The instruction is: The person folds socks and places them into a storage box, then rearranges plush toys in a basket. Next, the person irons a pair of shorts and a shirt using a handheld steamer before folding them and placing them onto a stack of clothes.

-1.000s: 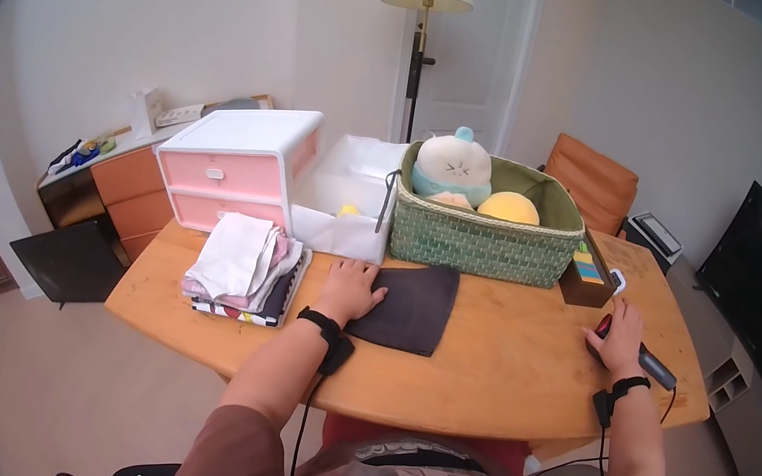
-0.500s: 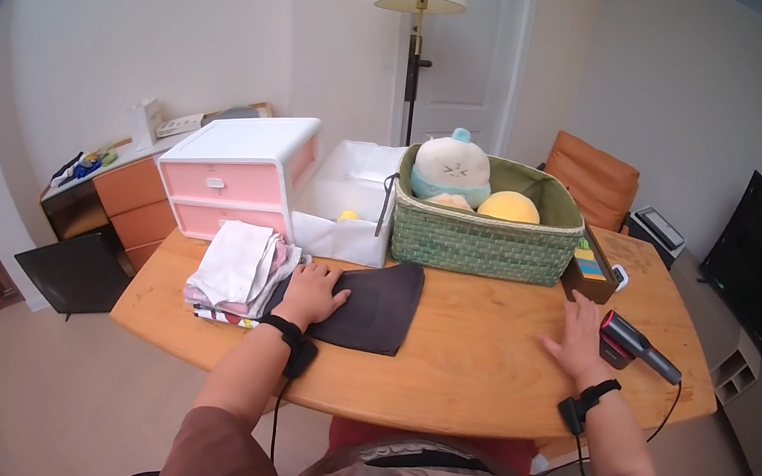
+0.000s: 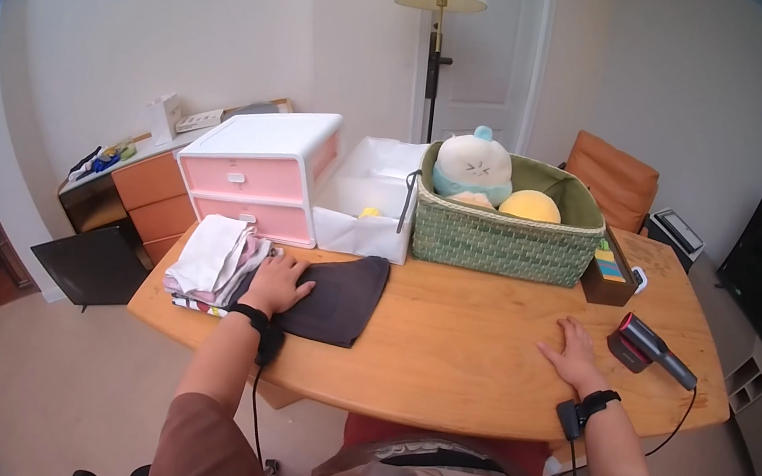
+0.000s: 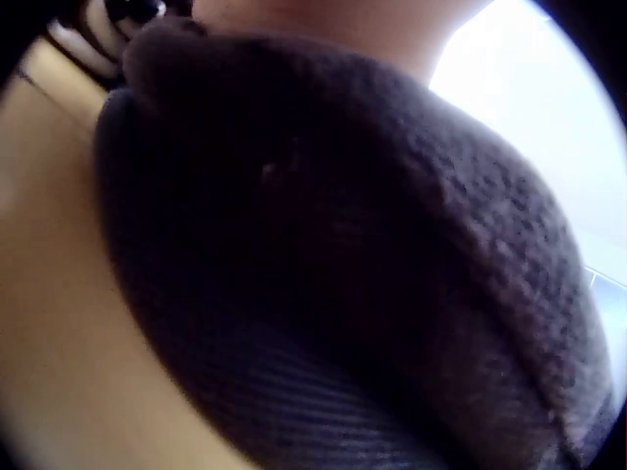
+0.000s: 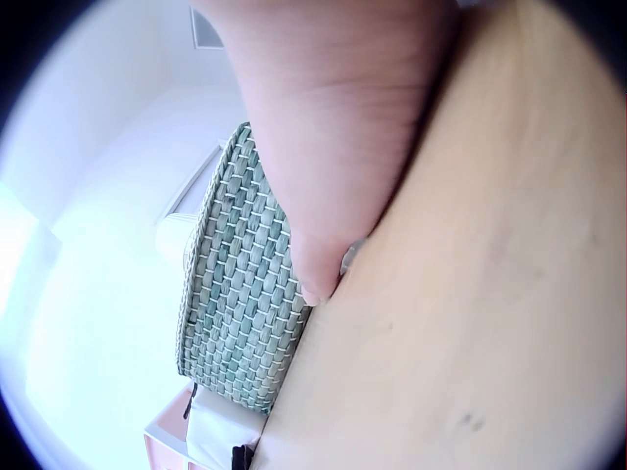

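In the head view my left hand (image 3: 277, 283) rests on the left end of a folded dark grey cloth (image 3: 342, 302), fingers spread over it. The cloth lies flat on the table beside a stack of folded clothes (image 3: 208, 260), white on top, and its left end overlaps the stack's edge in this view. Up close in the left wrist view, the dark cloth (image 4: 470, 215) bulges in a fold under the hand. My right hand (image 3: 573, 356) lies palm down on the wood, holding nothing. Right of it is a dark hair dryer (image 3: 650, 348) with a red ring and a cord.
Behind the stack stands a white and pink drawer unit (image 3: 255, 179), next to a white fabric bin (image 3: 351, 233). A green woven basket (image 3: 501, 243) holds plush toys (image 3: 473, 168). Right of it sits a brown box (image 3: 609, 288) on the wooden table (image 3: 463, 353).
My left hand has slid left with the dark cloth, up to the clothes stack. My right hand has come off the hair dryer and moved left onto the bare wood.
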`<state>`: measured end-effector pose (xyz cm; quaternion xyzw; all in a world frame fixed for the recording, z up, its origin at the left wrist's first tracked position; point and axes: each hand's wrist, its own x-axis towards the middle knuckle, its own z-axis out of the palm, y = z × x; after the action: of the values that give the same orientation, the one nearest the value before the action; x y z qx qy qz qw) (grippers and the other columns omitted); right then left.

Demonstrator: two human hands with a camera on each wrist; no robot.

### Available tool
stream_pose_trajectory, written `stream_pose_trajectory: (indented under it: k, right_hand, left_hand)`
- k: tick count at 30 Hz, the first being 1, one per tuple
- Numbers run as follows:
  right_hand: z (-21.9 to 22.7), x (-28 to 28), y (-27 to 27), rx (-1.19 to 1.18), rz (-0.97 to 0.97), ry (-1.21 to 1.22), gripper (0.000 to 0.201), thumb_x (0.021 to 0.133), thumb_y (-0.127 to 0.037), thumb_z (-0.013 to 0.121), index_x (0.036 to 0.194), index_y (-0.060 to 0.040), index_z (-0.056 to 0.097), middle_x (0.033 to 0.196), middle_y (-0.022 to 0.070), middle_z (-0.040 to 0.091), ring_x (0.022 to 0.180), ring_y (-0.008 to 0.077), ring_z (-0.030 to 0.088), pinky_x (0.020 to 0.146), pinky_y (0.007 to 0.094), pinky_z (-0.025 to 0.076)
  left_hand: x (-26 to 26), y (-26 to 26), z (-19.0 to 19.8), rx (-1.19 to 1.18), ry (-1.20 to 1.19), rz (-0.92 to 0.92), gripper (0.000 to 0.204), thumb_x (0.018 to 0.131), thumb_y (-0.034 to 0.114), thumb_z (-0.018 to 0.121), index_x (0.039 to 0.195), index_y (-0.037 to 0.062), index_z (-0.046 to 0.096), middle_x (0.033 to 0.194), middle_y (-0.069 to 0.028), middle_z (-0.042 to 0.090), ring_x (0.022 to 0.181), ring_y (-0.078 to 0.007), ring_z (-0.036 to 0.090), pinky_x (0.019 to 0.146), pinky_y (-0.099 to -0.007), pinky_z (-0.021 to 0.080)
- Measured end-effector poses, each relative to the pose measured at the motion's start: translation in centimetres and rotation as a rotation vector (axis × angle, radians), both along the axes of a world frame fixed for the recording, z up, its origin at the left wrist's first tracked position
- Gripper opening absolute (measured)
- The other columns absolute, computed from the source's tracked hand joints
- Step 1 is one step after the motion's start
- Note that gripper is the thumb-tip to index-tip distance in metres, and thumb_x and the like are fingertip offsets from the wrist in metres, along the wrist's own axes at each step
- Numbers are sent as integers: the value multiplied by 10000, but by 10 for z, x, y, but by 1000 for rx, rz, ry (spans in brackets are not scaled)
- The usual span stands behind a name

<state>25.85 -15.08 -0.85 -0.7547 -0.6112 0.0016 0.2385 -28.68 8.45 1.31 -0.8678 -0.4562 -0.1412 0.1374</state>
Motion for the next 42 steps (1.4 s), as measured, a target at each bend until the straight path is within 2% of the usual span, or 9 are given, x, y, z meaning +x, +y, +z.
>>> stream_pose_trajectory:
  k: [12, 14, 18, 22, 24, 28, 36, 41, 42]
  right_hand:
    - [2, -3, -1, 83, -15, 38, 649, 803, -432, 754, 1258, -7, 570, 1389, 213, 499, 1301, 374, 444, 1107, 433, 337]
    - [0, -3, -1, 102, -23, 43, 649, 801, -434, 753, 1254, -5, 573, 1389, 214, 500, 1299, 373, 448, 1104, 434, 338]
    - [1, -4, -3, 98, -25, 28, 641, 803, -431, 750, 1249, -3, 577, 1382, 216, 506, 1296, 370, 454, 1100, 434, 339]
    - [3, -6, -4, 99, -24, 46, 627, 807, -422, 746, 1241, -1, 583, 1376, 218, 511, 1296, 369, 455, 1101, 435, 337]
    - [3, -6, -3, 106, -25, 52, 622, 807, -416, 747, 1239, 0, 584, 1373, 218, 514, 1294, 370, 456, 1100, 434, 338]
    - [4, -7, -6, 130, -23, 57, 602, 806, -403, 749, 1226, -3, 591, 1357, 213, 526, 1279, 377, 466, 1092, 431, 349]
    - [4, -8, -6, 147, -17, 50, 582, 807, -386, 750, 1217, -4, 591, 1349, 214, 530, 1271, 382, 469, 1085, 433, 360]
    - [4, -8, -6, 130, -19, 51, 576, 815, -385, 745, 1221, -7, 588, 1362, 218, 520, 1287, 383, 456, 1097, 436, 348]
    - [4, -8, -6, 131, -21, 53, 576, 815, -385, 745, 1221, -7, 588, 1362, 218, 520, 1287, 383, 456, 1097, 436, 348]
  left_hand:
    - [-21, -2, 18, 59, 10, -25, 444, 881, 392, 631, 1210, 98, 584, 1171, -137, 590, 1108, -324, 552, 990, -451, 396]
    - [-20, -7, 26, 155, -149, -27, 441, 887, 364, 642, 1220, 79, 590, 1230, -161, 576, 1158, -358, 526, 1029, -465, 376]
    - [-60, 1, 60, 297, -384, 279, 411, 852, 325, 658, 1162, 58, 621, 1204, -217, 588, 1144, -396, 535, 980, -496, 412]
    - [-112, 3, 54, 337, -329, 500, 534, 811, 403, 691, 1190, 37, 606, 1233, -235, 572, 1164, -400, 530, 988, -509, 406]
    - [-116, -11, 56, -137, -153, 749, 588, 812, 461, 689, 1205, 35, 591, 1243, -235, 565, 1174, -405, 525, 989, -513, 404]
    - [-126, -2, 47, -164, -269, 718, 608, 849, 504, 631, 1218, 24, 577, 1246, -237, 579, 1208, -399, 525, 991, -518, 406]
    - [-162, 24, 28, -126, -548, 541, 452, 960, 353, 470, 1083, -45, 645, 1020, -294, 653, 977, -454, 626, 863, -485, 486]
    - [-209, 55, 24, -290, -1338, 355, 446, 1028, 317, 391, 1249, -21, 579, 1189, -201, 651, 1040, -318, 654, 869, -407, 511]
    - [-199, 44, 39, -290, -1337, 354, 446, 1028, 317, 391, 1249, -21, 579, 1189, -201, 651, 1040, -318, 654, 869, -407, 511]
